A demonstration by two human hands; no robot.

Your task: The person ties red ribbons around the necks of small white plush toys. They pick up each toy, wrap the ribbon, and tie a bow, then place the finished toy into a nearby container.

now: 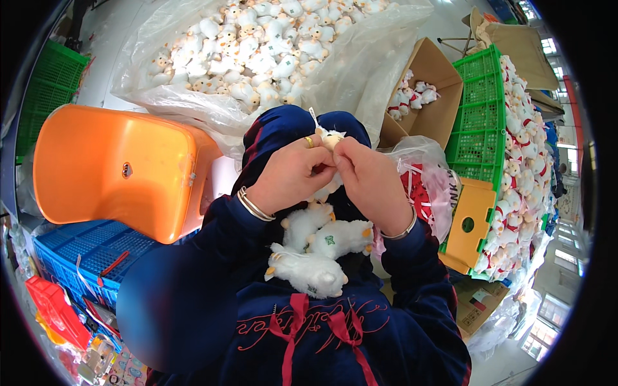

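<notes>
Above my knees, a small white plush toy [331, 139] with a cream face is pinched between both hands. My left hand [290, 175], with a ring and bangles at the wrist, is closed at the toy's left side. On the other side my right hand [374, 185] has thumb and fingers pressed together near the toy's head. Whether they also grip something thin there is hidden. On my lap lie several more white plush toys [308, 273], one with a small green mark on it.
A large clear plastic bag [367, 67] full of white plush toys lies ahead. To the right stand a cardboard box [445, 83], a green crate [477, 136] and a bag of red ribbons [421, 193]. At left are an orange chair [116, 170] and blue crate [90, 248].
</notes>
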